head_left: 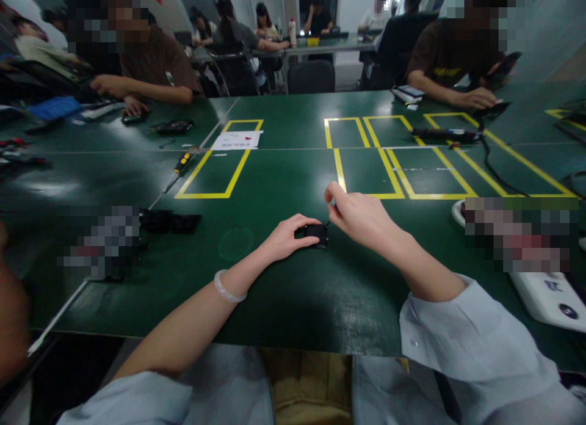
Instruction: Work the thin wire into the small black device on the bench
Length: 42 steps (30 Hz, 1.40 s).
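A small black box-like part [317, 236] rests on the green table [284, 290] in front of me. My left hand [293, 234] grips it from the left side, thumb along the near edge and fingers along the far edge. Just above its right end is my right hand [357, 212], with thumb and forefinger pinched together. Something thin and dark shows under those fingertips, too small to name. A pale bracelet [229, 289] circles my left wrist.
Yellow tape outlines [336, 168] mark the table beyond my hands. A yellow-black screwdriver [182, 164] lies to the left, near a white paper sign [237, 140]. A black handheld tool [446, 135] with a cord lies at right. People sit across the table.
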Each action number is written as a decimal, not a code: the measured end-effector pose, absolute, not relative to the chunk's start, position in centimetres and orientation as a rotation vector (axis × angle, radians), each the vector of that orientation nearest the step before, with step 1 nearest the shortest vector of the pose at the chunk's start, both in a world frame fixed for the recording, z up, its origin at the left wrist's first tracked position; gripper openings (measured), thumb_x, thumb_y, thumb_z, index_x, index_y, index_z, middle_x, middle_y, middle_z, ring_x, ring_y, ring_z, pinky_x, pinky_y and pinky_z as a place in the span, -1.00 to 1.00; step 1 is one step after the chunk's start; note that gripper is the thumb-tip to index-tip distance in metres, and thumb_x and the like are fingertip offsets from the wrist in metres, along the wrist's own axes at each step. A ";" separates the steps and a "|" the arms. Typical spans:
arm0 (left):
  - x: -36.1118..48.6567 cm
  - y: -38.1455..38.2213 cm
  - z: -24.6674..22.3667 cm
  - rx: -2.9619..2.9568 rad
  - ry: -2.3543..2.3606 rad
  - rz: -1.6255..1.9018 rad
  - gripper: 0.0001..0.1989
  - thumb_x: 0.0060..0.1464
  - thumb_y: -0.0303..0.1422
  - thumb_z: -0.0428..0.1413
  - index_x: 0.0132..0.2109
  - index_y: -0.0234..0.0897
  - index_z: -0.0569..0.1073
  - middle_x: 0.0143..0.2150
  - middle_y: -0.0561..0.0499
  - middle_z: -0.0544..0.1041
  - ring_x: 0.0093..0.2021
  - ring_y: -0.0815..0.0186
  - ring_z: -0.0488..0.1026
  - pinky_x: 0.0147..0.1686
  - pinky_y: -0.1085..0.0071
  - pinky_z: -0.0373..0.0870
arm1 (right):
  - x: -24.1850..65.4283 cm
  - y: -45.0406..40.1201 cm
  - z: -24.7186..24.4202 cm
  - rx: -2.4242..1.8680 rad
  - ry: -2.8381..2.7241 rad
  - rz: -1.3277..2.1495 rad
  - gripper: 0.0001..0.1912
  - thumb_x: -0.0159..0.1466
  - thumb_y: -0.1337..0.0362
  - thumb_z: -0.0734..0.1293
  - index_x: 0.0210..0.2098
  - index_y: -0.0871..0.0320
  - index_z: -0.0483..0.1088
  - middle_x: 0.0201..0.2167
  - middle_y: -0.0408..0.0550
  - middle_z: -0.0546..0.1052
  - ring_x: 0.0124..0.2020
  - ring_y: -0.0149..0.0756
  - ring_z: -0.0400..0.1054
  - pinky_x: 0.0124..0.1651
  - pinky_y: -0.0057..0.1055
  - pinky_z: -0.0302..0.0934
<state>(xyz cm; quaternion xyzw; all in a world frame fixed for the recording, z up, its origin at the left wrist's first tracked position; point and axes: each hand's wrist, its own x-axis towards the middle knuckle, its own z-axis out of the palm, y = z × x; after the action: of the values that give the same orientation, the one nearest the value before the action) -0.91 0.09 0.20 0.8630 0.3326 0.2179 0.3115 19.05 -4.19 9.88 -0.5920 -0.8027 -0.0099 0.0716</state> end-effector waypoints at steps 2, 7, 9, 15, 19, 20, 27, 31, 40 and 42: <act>-0.9 0.1 0.1 2.276 0.876 0.574 -0.59 0.14 -0.12 0.12 0.08 -0.18 0.43 -0.09 -0.03 0.45 -0.08 0.21 0.42 -0.03 0.31 0.30 | 19.0 -4.2 9.9 -1.770 -2.400 -0.018 -0.73 0.34 0.24 0.05 -0.03 0.14 0.22 -0.37 -0.05 0.55 -0.44 -0.27 0.39 -0.47 -0.41 -0.17; -0.9 0.0 0.1 2.270 0.883 0.570 -0.60 0.14 -0.12 0.13 0.08 -0.16 0.43 -0.08 -0.02 0.45 -0.07 0.22 0.42 -0.02 0.31 0.30 | 19.1 -4.1 9.7 -1.764 -2.414 -0.018 -0.69 0.38 0.10 0.03 -0.06 0.13 0.22 -0.38 -0.05 0.56 -0.40 -0.24 0.41 -0.47 -0.41 -0.17; -0.9 0.0 0.2 2.268 0.882 0.568 -0.60 0.14 -0.12 0.12 0.08 -0.16 0.43 -0.08 -0.02 0.45 -0.07 0.22 0.42 -0.01 0.31 0.30 | 19.1 -4.1 9.7 -1.783 -2.433 -0.024 -0.69 0.39 0.10 0.02 -0.06 0.12 0.23 -0.38 -0.04 0.56 -0.40 -0.24 0.41 -0.46 -0.41 -0.16; -1.0 0.0 0.2 2.271 0.887 0.575 -0.60 0.14 -0.12 0.13 0.08 -0.16 0.44 -0.10 -0.02 0.45 -0.09 0.22 0.43 -0.03 0.31 0.31 | 19.1 -4.1 9.7 -1.781 -2.408 -0.051 -0.73 0.35 0.23 0.03 -0.05 0.13 0.23 -0.40 -0.06 0.55 -0.46 -0.27 0.39 -0.49 -0.41 -0.19; -1.0 0.0 0.2 2.262 0.896 0.571 -0.59 0.13 -0.12 0.13 0.08 -0.15 0.43 -0.08 -0.02 0.45 -0.07 0.20 0.42 -0.02 0.29 0.31 | 19.2 -4.2 9.7 -1.732 -2.387 -0.042 -0.73 0.36 0.18 0.05 -0.06 0.13 0.22 -0.38 -0.07 0.55 -0.44 -0.27 0.39 -0.49 -0.41 -0.18; -0.9 0.0 0.2 2.260 0.897 0.565 -0.59 0.13 -0.11 0.12 0.08 -0.15 0.43 -0.08 -0.03 0.45 -0.07 0.20 0.42 -0.01 0.29 0.31 | 19.2 -4.2 9.7 -1.719 -2.389 -0.038 -0.73 0.37 0.15 0.04 -0.06 0.13 0.22 -0.38 -0.07 0.55 -0.44 -0.27 0.40 -0.49 -0.41 -0.18; -0.9 -0.1 0.3 2.266 0.887 0.565 -0.59 0.14 -0.11 0.12 0.08 -0.17 0.43 -0.07 -0.04 0.45 -0.06 0.20 0.42 0.00 0.29 0.30 | 19.2 -4.0 9.7 -1.760 -2.423 -0.042 -0.72 0.39 0.11 0.04 -0.09 0.12 0.25 -0.40 -0.06 0.55 -0.41 -0.24 0.42 -0.49 -0.42 -0.22; -0.9 0.0 0.3 2.272 0.892 0.565 -0.60 0.13 -0.11 0.12 0.07 -0.16 0.44 -0.09 -0.03 0.45 -0.07 0.19 0.42 -0.01 0.28 0.31 | 19.1 -4.0 9.6 -1.775 -2.427 -0.054 -0.74 0.38 0.19 0.03 -0.06 0.12 0.23 -0.39 -0.04 0.55 -0.44 -0.27 0.40 -0.49 -0.42 -0.22; -1.0 0.1 0.2 2.286 0.873 0.571 -0.60 0.14 -0.12 0.13 0.08 -0.15 0.43 -0.07 -0.03 0.44 -0.06 0.20 0.42 -0.02 0.29 0.31 | 19.2 -4.2 9.8 -1.762 -2.388 -0.018 -0.74 0.34 0.23 0.06 -0.05 0.14 0.21 -0.39 -0.07 0.54 -0.45 -0.27 0.39 -0.49 -0.41 -0.18; -1.0 0.1 0.2 2.293 0.864 0.572 -0.59 0.13 -0.12 0.14 0.09 -0.16 0.42 -0.07 -0.03 0.44 -0.06 0.21 0.42 -0.02 0.30 0.31 | 19.2 -4.2 9.7 -1.753 -2.383 -0.032 -0.74 0.35 0.20 0.05 -0.06 0.14 0.21 -0.40 -0.07 0.55 -0.44 -0.27 0.39 -0.49 -0.41 -0.19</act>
<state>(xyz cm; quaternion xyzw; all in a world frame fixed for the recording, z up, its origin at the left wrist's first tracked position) -0.99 0.09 0.15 0.8671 0.3266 0.2164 0.3075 19.20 -4.20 9.73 -0.5901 -0.8020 -0.0107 0.0915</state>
